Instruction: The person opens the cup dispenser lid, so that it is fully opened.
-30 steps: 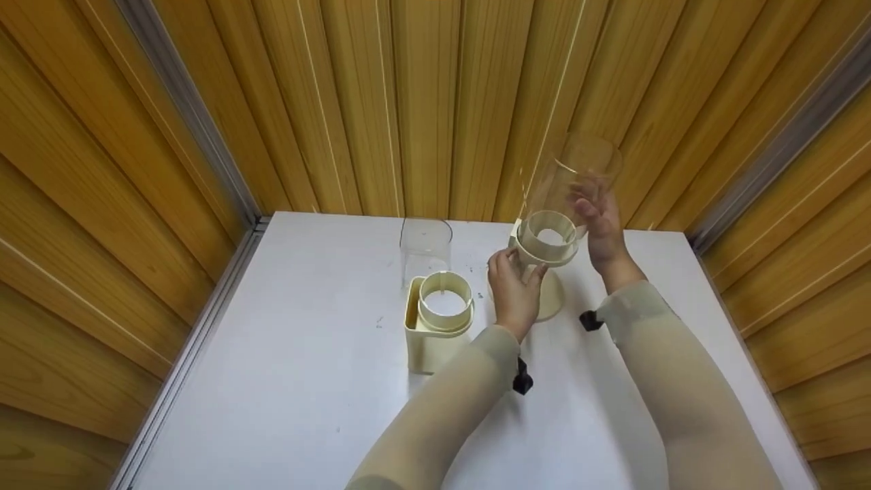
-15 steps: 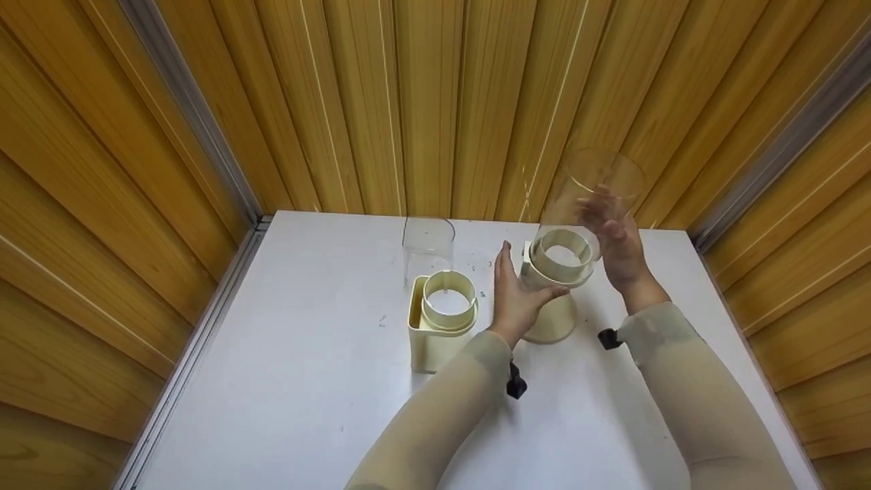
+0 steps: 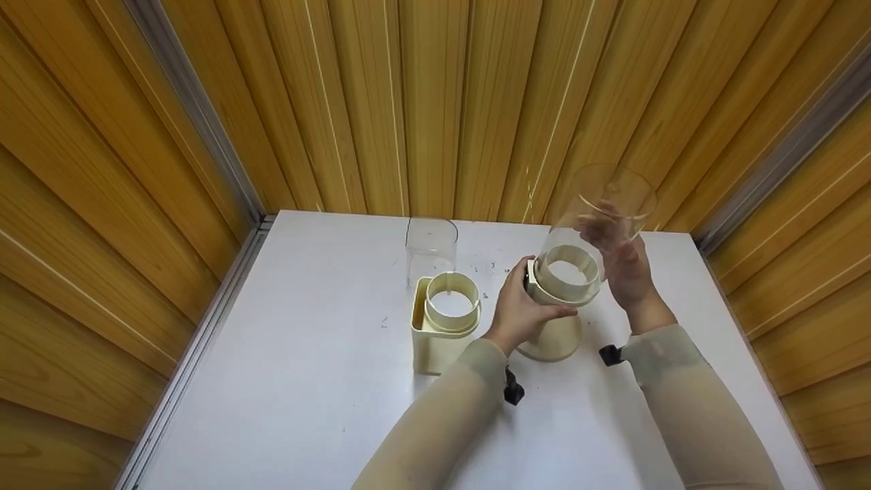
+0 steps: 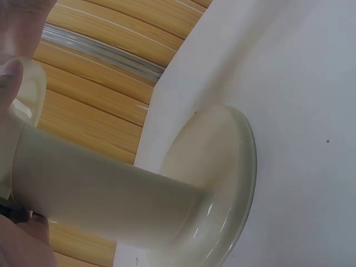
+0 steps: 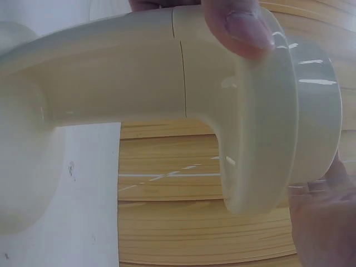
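My left hand (image 3: 518,309) grips the ring-shaped head (image 3: 568,297) of a cream plastic stand, thumb at the near side. Below the head, a thick column (image 4: 105,192) leads down to a round base (image 3: 558,348) at the tabletop. A tall clear cylinder (image 3: 578,218) fits around or inside the raised collar and leans up and to the right; which of the two I cannot tell. My right hand (image 3: 629,269) holds this cylinder from the right, its fingers seen through the clear wall. In the right wrist view, a thumb (image 5: 239,28) lies on the cream head (image 5: 261,128).
Left of the stand, a cream holder (image 3: 442,347) with a round collar and a side slot stands on the white table (image 3: 286,354). Behind it is a clear tumbler (image 3: 431,245). Wood-patterned walls (image 3: 429,102) enclose the table's back and sides.
The stand and clear cylinder have come nearer and slightly right with both hands. My left hand loosened, spreading its fingers, then took hold of the head again. The cream holder stays in place.
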Demonstrator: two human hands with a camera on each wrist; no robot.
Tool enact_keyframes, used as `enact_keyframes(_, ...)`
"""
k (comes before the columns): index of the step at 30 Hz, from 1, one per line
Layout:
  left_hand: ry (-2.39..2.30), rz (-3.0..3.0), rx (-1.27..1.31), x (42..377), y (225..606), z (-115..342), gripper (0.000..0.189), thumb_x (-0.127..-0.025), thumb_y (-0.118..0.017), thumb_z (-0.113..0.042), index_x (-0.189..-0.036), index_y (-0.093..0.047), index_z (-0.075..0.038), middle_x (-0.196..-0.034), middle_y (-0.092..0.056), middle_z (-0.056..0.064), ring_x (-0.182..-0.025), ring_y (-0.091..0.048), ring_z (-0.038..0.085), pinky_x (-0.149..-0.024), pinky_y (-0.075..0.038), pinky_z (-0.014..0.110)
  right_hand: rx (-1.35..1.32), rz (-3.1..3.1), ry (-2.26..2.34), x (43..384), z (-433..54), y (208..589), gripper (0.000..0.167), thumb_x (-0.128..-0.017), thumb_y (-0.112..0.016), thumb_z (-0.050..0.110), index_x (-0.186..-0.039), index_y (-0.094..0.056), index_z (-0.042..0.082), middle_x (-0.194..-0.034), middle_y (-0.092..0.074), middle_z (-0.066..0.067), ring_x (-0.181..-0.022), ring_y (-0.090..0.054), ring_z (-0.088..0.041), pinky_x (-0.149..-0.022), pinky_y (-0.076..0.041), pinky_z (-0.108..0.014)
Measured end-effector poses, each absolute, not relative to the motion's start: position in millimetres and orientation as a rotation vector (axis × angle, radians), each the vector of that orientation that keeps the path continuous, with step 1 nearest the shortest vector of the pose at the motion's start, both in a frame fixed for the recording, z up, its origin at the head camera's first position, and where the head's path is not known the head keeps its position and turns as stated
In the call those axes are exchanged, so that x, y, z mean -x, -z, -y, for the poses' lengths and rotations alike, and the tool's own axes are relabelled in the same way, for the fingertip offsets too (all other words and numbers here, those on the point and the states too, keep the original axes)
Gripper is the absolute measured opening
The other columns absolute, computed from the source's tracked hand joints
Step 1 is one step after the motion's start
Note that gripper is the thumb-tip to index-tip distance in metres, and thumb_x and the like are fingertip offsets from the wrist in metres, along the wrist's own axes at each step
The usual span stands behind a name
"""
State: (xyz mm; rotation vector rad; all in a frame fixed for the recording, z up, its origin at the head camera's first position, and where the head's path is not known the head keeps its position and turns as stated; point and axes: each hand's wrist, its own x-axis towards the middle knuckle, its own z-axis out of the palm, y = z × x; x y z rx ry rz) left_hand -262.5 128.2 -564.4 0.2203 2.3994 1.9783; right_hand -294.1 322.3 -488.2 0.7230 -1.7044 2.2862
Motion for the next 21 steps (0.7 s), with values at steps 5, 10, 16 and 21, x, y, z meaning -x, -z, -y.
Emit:
enact_keyframes(5, -1.974, -2.404, -0.247, 258.0, 571.0, -125.8, 0.105, -0.066, -0.114, -0.034, -0.154, -0.056, -0.037, -0.149, -0.065, -0.018, -0.145, -0.059, 0.005, -0.13, -0.049, 0.037, -0.744, 1.611, -2.298, 288.3, -318.3, 497.1, 0.088, -0.09, -0.087, 0.065, -0.156, -0.058, 0.014, -0.138, -0.08, -0.006, -0.131, -0.072, -0.02, -0.119, -0.051, -0.034)
enact_keyframes(10, -1.974, -2.423, -0.263, 255.8, 570.7, -123.6, 0.105, -0.065, -0.114, -0.035, -0.153, -0.057, -0.034, -0.152, -0.067, -0.015, -0.147, -0.059, 0.007, -0.131, -0.048, 0.037, -0.747, 1.565, -2.282, 288.0, -314.9, 500.8, 0.091, -0.089, -0.088, 0.067, -0.156, -0.058, 0.013, -0.136, -0.082, -0.008, -0.128, -0.076, -0.022, -0.117, -0.054, -0.033)
enact_keyframes(16, -1.923, -2.451, -0.259, 251.8, 568.5, -120.9, 0.104, -0.068, -0.113, -0.034, -0.155, -0.056, -0.035, -0.153, -0.066, -0.016, -0.147, -0.06, 0.007, -0.131, -0.048, 0.039, -0.731, 1.591, -2.284, 286.2, -315.8, 500.7, 0.092, -0.087, -0.087, 0.07, -0.155, -0.058, 0.015, -0.137, -0.081, -0.007, -0.128, -0.076, -0.021, -0.116, -0.052, -0.034)
enact_keyframes(21, -1.86, -2.496, -0.308, 248.0, 570.2, -120.1, 0.1, -0.073, -0.11, -0.031, -0.156, -0.055, -0.037, -0.15, -0.065, -0.018, -0.143, -0.06, 0.004, -0.13, -0.05, 0.041, -0.744, 1.572, -2.324, 279.9, -319.2, 502.1, 0.088, -0.09, -0.087, 0.066, -0.155, -0.057, 0.015, -0.138, -0.081, -0.007, -0.13, -0.076, -0.022, -0.119, -0.051, -0.036)
